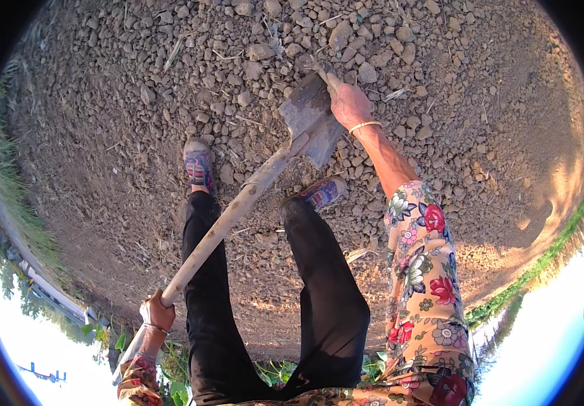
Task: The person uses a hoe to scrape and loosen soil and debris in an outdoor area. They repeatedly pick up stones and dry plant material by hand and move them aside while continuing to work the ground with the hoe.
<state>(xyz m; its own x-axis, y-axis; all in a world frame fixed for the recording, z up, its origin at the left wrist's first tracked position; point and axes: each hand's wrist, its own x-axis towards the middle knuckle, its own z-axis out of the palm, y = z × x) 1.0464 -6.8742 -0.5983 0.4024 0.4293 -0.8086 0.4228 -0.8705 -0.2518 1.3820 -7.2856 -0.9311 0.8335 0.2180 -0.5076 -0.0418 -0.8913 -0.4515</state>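
Note:
A shovel (236, 210) with a pale, worn wooden handle lies diagonally across the view in front of my legs. My left hand (158, 310) is wrapped around the handle, low at the left, with more of the shaft behind the wrist. The broad metal blade (312, 119) is coated with dried soil and tilts up over the ground. Along its right edge, my right hand (351, 105) is closed around what looks like a short stick (328, 81). The stick's tip is against or just above the blade; contact is hard to tell.
Dry, cloddy soil (119, 116) with bits of straw surrounds my feet. My left shoe (199, 163) and right shoe (324, 193) stand on it, either side of the shovel. Grass (23, 193) borders the left, with another green strip (530, 284) at right. Leafy plants (276, 373) grow behind me.

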